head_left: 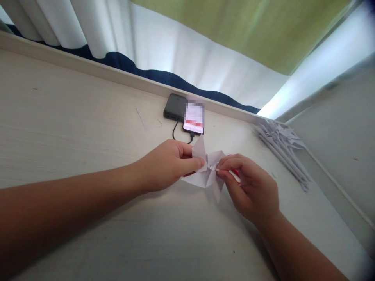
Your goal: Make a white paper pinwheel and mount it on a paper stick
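Note:
A white paper pinwheel (pixel 200 178) with folded, pointed blades is held up over the table between my two hands. My left hand (pixel 168 164) grips one blade between thumb and fingers, on the pinwheel's left side. At its centre, a thin white stick (pixel 216 169) pokes out, and my right hand (pixel 252 187) pinches its tip with thumb and forefinger. Something red (pixel 235 172) shows inside the curl of my right hand; its kind is unclear. A bit of red also appears under my left thumb. The pinwheel's back is hidden.
Beyond my hands, a lit phone (pixel 193 117) leans against a black power bank (pixel 174 106), joined by a cable (pixel 174 130). Several finished-looking paper pinwheels on rolled sticks (pixel 284 156) lie at the right edge. Thin paper scraps (pixel 141 117) lie left of the phone. Curtains (pixel 175 39) hang behind the table's raised back edge.

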{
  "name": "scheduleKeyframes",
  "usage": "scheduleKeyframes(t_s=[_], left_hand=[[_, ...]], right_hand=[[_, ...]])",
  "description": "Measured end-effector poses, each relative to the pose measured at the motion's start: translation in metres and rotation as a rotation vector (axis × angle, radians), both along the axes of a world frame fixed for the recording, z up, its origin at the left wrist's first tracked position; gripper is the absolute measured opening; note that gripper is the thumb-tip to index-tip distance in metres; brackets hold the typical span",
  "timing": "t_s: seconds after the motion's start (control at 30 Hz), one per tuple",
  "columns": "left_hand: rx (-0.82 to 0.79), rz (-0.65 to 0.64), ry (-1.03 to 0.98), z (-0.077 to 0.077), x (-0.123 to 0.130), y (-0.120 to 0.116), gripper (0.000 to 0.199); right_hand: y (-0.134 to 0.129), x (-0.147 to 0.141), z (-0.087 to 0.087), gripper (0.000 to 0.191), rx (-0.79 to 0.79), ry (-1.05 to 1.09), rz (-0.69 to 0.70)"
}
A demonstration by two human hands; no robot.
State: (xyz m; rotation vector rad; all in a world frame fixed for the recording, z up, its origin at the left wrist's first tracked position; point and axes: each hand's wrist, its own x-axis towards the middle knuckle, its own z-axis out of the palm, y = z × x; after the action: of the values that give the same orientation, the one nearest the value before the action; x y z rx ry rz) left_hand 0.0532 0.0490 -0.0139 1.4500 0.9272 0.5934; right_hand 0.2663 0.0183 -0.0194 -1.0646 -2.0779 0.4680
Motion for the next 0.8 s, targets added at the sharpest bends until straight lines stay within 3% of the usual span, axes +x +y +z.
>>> scheduleKeyframes(t_s=[0.37,0.8], left_hand=[[0.142,0.048,0.051,0.0003,0.0016,-0.0048,0.017],[0.187,0.081,0.134,0.0028,0.0002,-0.0034,0.018]], right_hand=[[-0.0011,0.0,-0.0018,0.011,-0.1,0.066,-0.002],[-0.0037,-0.0013,0.0009,0.016,0.023,-0.021,0.041]])
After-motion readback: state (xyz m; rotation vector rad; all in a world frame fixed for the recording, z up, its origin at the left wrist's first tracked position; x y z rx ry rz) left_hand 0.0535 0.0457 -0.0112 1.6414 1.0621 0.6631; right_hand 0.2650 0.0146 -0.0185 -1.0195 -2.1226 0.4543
